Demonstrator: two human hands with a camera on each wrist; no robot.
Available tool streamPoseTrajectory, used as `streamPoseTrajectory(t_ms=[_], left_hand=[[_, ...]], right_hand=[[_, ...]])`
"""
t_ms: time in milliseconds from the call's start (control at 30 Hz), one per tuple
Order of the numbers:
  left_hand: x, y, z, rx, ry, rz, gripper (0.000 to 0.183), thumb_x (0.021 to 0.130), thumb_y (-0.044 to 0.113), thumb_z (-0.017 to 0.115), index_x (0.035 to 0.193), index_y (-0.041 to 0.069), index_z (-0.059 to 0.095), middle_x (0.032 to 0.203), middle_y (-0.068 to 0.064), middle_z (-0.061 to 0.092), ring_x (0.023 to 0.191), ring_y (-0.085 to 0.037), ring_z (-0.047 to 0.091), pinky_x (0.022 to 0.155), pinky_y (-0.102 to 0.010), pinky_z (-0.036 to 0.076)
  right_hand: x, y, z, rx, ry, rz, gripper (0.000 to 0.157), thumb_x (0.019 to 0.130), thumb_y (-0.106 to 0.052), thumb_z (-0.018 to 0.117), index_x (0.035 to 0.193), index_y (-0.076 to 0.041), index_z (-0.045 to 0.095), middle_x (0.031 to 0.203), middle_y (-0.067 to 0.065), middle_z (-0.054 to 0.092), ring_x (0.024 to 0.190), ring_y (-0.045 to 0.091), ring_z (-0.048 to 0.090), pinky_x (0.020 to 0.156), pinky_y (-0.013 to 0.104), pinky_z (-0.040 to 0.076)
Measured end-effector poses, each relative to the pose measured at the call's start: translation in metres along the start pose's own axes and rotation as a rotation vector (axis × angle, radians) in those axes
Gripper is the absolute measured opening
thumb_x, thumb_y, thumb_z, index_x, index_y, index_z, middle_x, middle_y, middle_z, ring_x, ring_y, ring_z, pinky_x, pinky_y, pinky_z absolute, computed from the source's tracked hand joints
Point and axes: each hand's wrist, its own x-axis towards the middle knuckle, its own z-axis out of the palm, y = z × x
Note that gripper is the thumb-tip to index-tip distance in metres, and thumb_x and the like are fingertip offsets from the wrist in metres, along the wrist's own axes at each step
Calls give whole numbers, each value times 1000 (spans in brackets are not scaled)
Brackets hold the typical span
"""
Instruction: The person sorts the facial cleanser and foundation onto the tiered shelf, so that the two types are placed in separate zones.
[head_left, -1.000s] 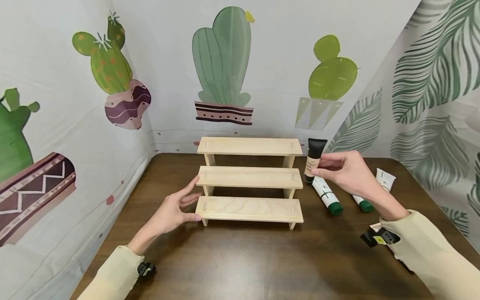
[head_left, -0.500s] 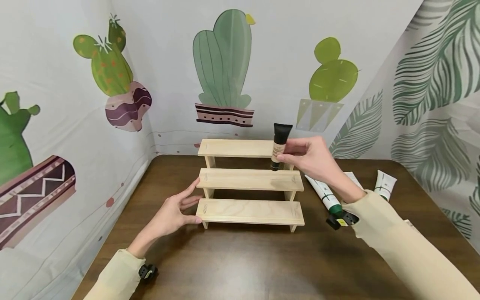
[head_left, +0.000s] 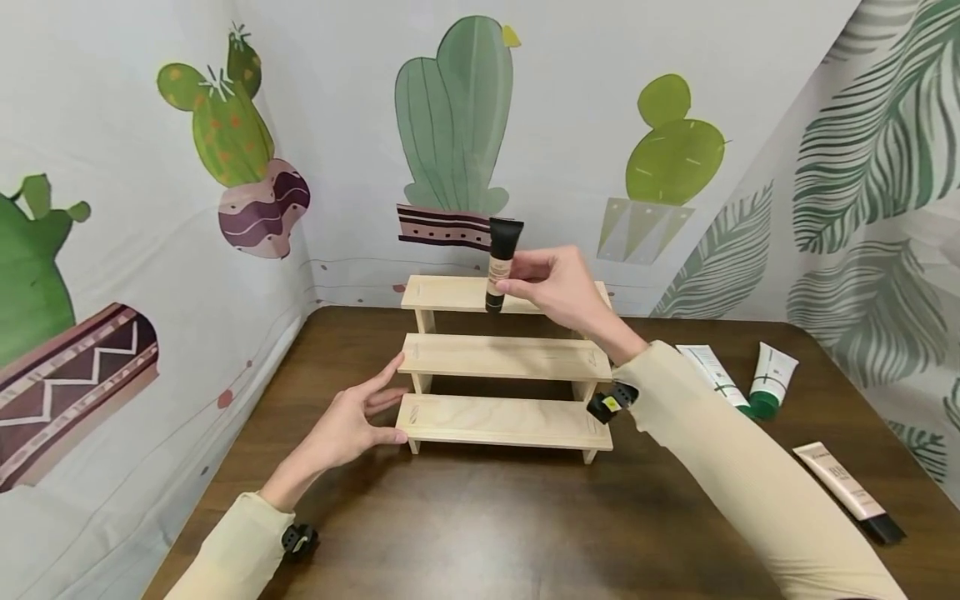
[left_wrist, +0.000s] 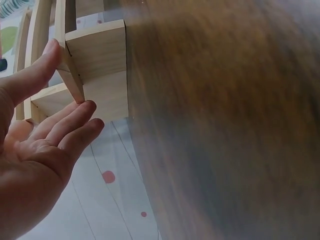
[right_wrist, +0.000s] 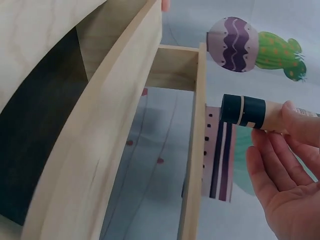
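Observation:
My right hand (head_left: 558, 283) pinches a small cosmetic tube (head_left: 498, 268) with a black crimped end, a beige label and a black cap pointing down. It is upright, in front of the top step of a three-step wooden display stand (head_left: 502, 358) in the head view. The right wrist view shows the cap end of the tube beyond the stand's top board (right_wrist: 199, 150), thumb on one side and fingers on the other. My left hand (head_left: 337, 429) touches the stand's left end with extended fingers; the left wrist view shows fingertips (left_wrist: 89, 106) at a board's corner.
Two white tubes with green caps, one farther left (head_left: 708, 371) and one farther right (head_left: 774, 375), lie on the brown table (head_left: 480, 525) to the right. Nearer lies a beige tube with black cap (head_left: 843, 483). A cactus-print cloth (head_left: 555, 125) hangs behind.
My right hand has carried the black-and-beige tube leftward and up, from beside the stand to over its steps. The beige tube at right has come into view. The left hand stays at the stand.

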Motion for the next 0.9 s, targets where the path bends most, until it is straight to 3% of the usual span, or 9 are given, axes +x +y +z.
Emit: streamPoseTrajectory(t_ms=[333, 700, 900], left_hand=[[2, 1, 0, 12, -1, -6, 119, 77, -3, 92, 168, 34, 26, 145, -24, 59, 131, -36, 60, 97, -53, 55], [0, -2, 1, 9, -4, -4, 118, 78, -3, 92, 168, 34, 26, 144, -25, 59, 131, -38, 60, 91, -47, 58], [0, -4, 2, 1, 0, -4, 117, 78, -3, 92, 168, 35, 27, 145, -26, 59, 131, -38, 60, 93, -51, 57]], right_hand=[[33, 1, 25, -8, 6, 6, 11, 90, -12, 86, 96, -4, 81, 90, 5, 80, 83, 18, 77, 73, 28, 58], [56, 8, 43, 8, -15, 68, 35, 89, -10, 87, 121, 1, 77, 100, 10, 80, 86, 20, 75, 77, 28, 59], [61, 8, 52, 4, -35, 61, 32, 90, -11, 86, 120, -2, 79, 101, 8, 80, 86, 19, 74, 77, 29, 57]])
